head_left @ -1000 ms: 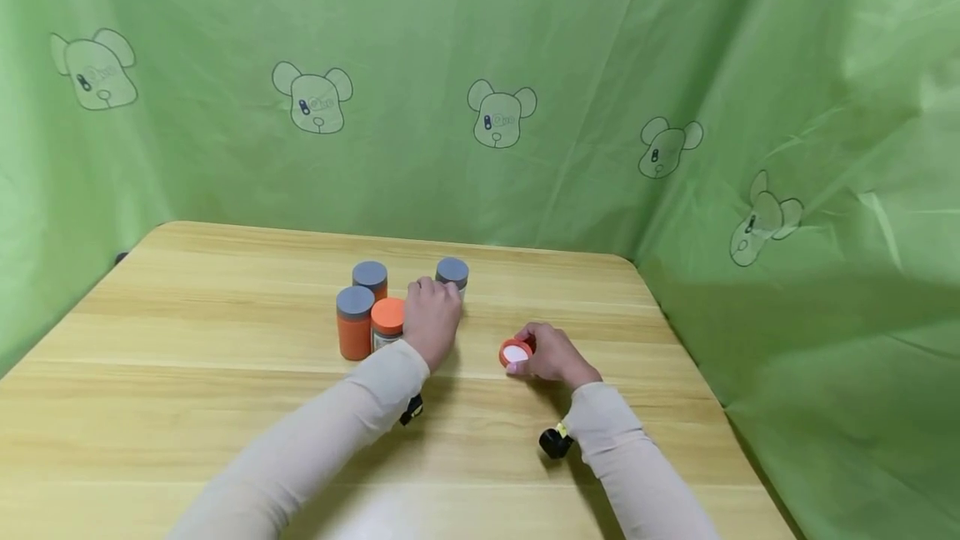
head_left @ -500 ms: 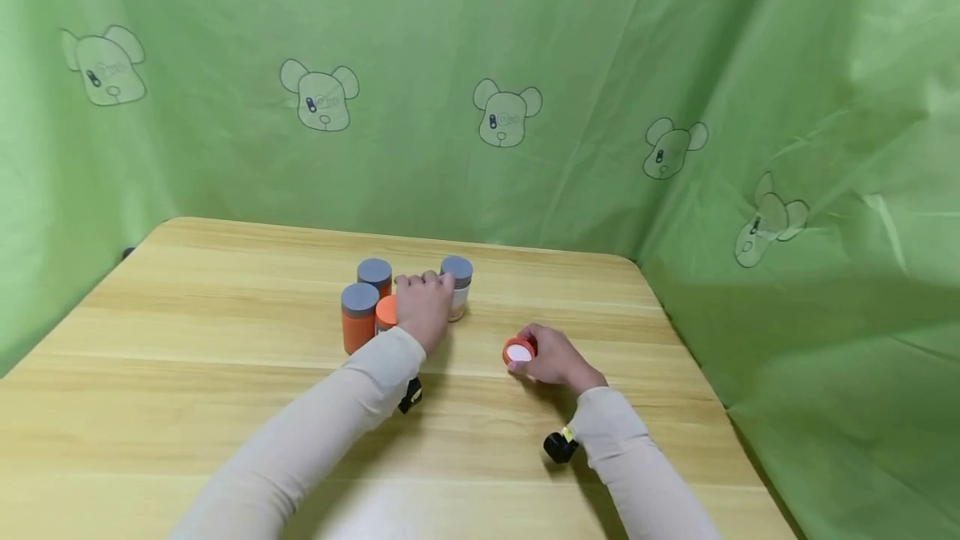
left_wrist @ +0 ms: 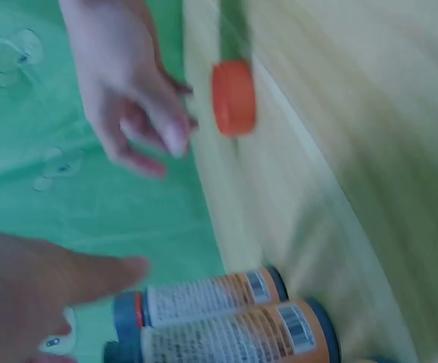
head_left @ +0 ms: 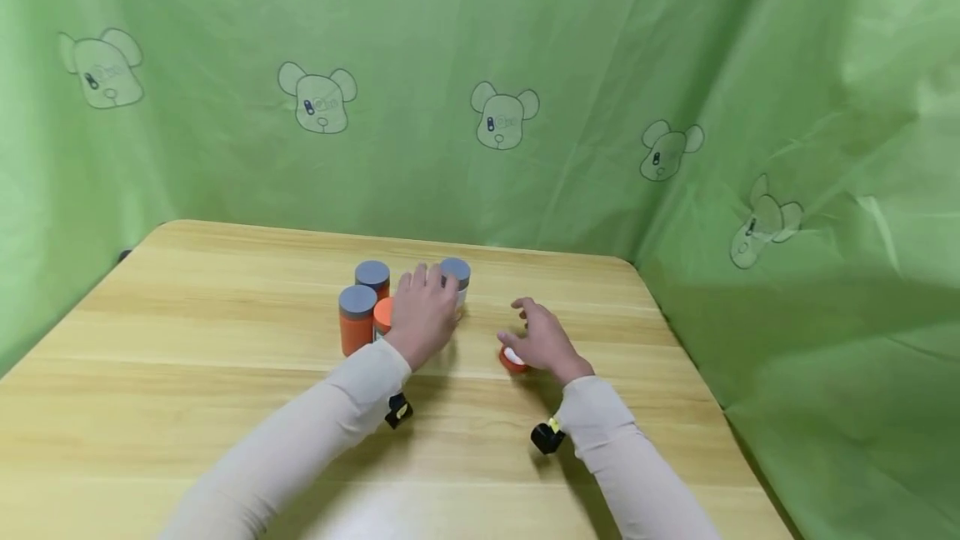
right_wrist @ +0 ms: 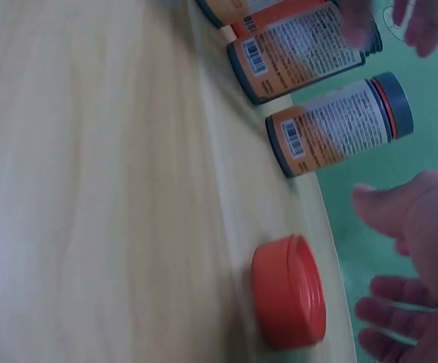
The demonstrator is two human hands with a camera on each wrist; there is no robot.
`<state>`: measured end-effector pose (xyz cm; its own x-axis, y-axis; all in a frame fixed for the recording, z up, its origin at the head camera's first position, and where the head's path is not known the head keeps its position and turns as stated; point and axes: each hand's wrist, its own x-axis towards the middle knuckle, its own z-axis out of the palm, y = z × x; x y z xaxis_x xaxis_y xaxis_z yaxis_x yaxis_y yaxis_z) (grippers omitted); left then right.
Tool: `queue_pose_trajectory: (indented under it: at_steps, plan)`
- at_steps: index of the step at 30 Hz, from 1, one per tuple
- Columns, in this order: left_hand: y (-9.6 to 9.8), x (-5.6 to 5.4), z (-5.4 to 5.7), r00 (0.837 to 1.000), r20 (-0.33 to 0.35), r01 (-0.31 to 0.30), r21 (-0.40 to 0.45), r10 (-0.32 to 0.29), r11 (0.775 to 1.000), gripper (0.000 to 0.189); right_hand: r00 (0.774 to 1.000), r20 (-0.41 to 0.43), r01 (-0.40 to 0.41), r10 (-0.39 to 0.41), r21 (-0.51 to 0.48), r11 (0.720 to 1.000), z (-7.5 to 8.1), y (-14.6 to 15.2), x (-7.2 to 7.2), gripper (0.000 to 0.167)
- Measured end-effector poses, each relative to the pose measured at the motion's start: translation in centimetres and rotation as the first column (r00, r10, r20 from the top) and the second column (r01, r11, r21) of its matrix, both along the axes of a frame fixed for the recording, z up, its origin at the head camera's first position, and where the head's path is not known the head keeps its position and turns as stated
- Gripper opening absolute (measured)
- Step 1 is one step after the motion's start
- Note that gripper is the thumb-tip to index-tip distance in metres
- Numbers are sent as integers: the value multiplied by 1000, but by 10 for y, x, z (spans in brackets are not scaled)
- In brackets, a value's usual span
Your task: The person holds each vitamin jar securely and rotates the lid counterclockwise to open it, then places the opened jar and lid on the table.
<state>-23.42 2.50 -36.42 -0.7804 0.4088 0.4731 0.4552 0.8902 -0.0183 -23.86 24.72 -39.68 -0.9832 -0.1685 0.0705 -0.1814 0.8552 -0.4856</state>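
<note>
My right hand [head_left: 546,344] hovers by an orange-red screw lid [head_left: 512,367], its fingers spread apart. That lid lies on the table with its white inner side up; in the right wrist view a gap separates the lid [right_wrist: 283,291] from the thumb. Over the group of jars is my left hand [head_left: 423,315], fingers loosely extended. Beneath it, the right wrist view shows a lidless jar [right_wrist: 294,57] with a dark threaded neck; whether the thumb touches it I cannot tell. Just right of this hand stands a grey-lidded jar [head_left: 455,272] with a printed label.
Two orange jars with grey lids, one in front [head_left: 356,332] and one behind [head_left: 372,275], stand left of the left hand. Beside them is an orange-lidded jar [head_left: 383,315], partly hidden. A green curtain [head_left: 420,182] hangs behind the wooden table [head_left: 187,315].
My right hand has let go of the orange-red lid, which now lies on the table, and its fingers have spread. My left hand moved slightly left, away from the grey-lidded jar, and its fingers loosened.
</note>
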Motion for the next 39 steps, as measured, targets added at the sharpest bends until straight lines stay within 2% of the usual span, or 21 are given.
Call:
queue_pose_trajectory:
  at_steps: [2,4,6,8,11,14,15,17,20,24,28,34,39]
  plan:
    - [-3,6,2,994,-4,113,95,-114,989,46,999,-32,-7,6,-40,999,2,-5,-4,58]
    - [-7,13,4,972,63,211,201,-227,957,43,998,-53,-19,15,-68,998,3,-10,-7,59]
    - [-11,20,5,931,172,264,296,-323,918,41,997,-70,-40,33,-92,995,3,-15,-11,61]
    - [-16,25,4,879,259,295,362,-400,884,42,996,-75,-54,46,-107,993,3,-21,-14,64]
    - [-24,28,1,818,319,359,364,-478,859,41,996,-68,-71,63,-122,990,2,-29,-19,70]
    - [-32,28,-2,783,353,404,337,-512,850,37,995,-61,-81,74,-121,989,3,-38,-23,74]
    - [-34,29,-2,776,360,413,329,-518,849,35,995,-61,-84,77,-117,990,4,-41,-25,75]
    - [-36,28,-3,767,375,420,320,-521,849,32,995,-61,-89,83,-104,991,5,-47,-28,77]
    - [-38,28,-4,763,379,426,313,-523,849,29,993,-75,-98,93,-63,993,6,-56,-32,81]
    - [-40,28,-4,771,377,423,298,-513,856,28,989,-93,-114,114,2,993,8,-64,-37,86]
    - [-40,28,-8,777,377,422,282,-504,861,28,990,-78,-110,114,51,993,9,-68,-38,87]
    - [-41,28,-11,782,377,409,289,-496,865,26,991,-93,-92,94,23,995,12,-71,-40,71]
    - [-41,27,-11,782,379,407,291,-495,866,25,981,-185,-70,61,-44,997,17,-73,-40,49]
